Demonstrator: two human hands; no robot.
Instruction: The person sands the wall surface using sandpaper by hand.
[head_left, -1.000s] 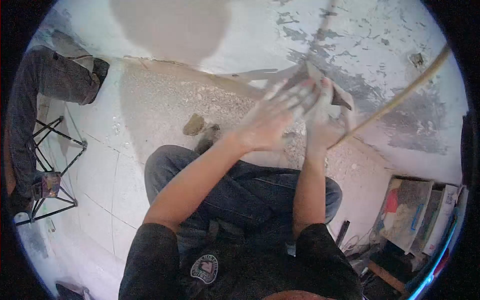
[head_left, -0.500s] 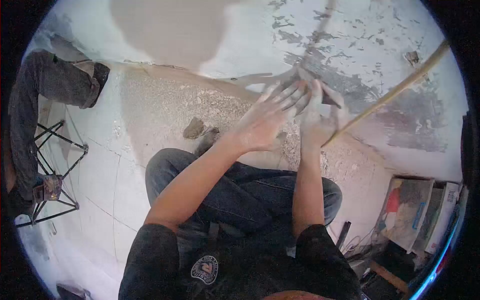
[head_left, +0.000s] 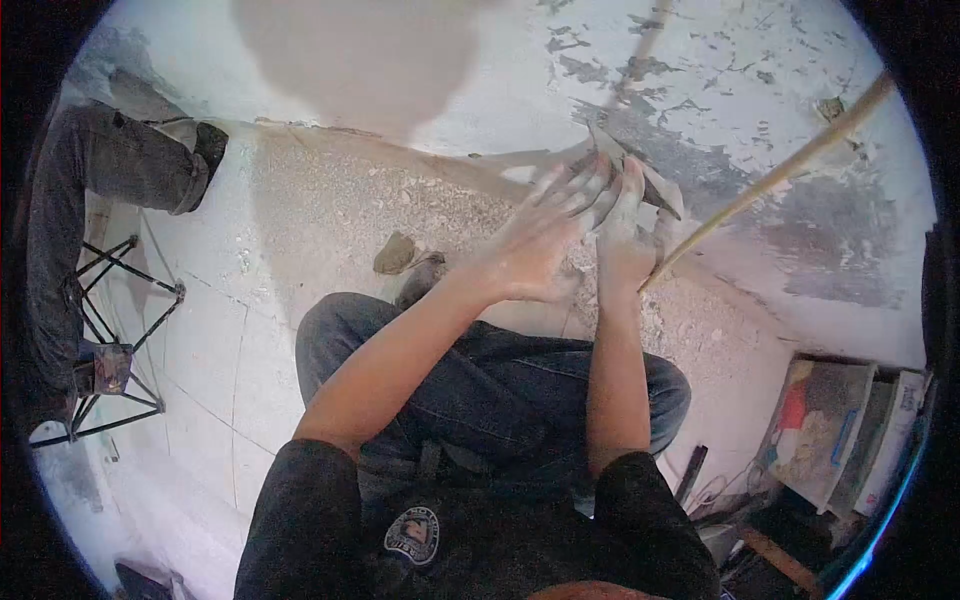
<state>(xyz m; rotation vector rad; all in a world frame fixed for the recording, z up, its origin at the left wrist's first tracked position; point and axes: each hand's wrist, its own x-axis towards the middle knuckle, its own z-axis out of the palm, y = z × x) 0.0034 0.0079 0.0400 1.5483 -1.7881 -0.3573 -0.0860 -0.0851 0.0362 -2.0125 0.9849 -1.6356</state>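
Observation:
A flat, thin-edged scraper (head_left: 660, 190) is against the flaking lower wall, mostly covered by fingers. My right hand (head_left: 628, 240) is closed around it, with one finger stretched up along its face. Beside it, my left hand (head_left: 545, 230) has its fingers straight and slightly apart, tips lying on the scraper, thumb held away. Pale dust coats both hands. The scraper's handle is hidden by the hands.
Crumbled debris (head_left: 350, 190) covers the floor along the wall, with a stone-like lump (head_left: 394, 253) in front. A long thin rod or cord (head_left: 770, 195) slants past my right wrist. Boxes (head_left: 820, 430) stand right; another person's leg (head_left: 130, 160) and a folding-stool frame (head_left: 150, 335) are left.
Both hands keep their places at the wall, and the scraper's edge shows more sharply. The surroundings have shifted slightly as the camera moved.

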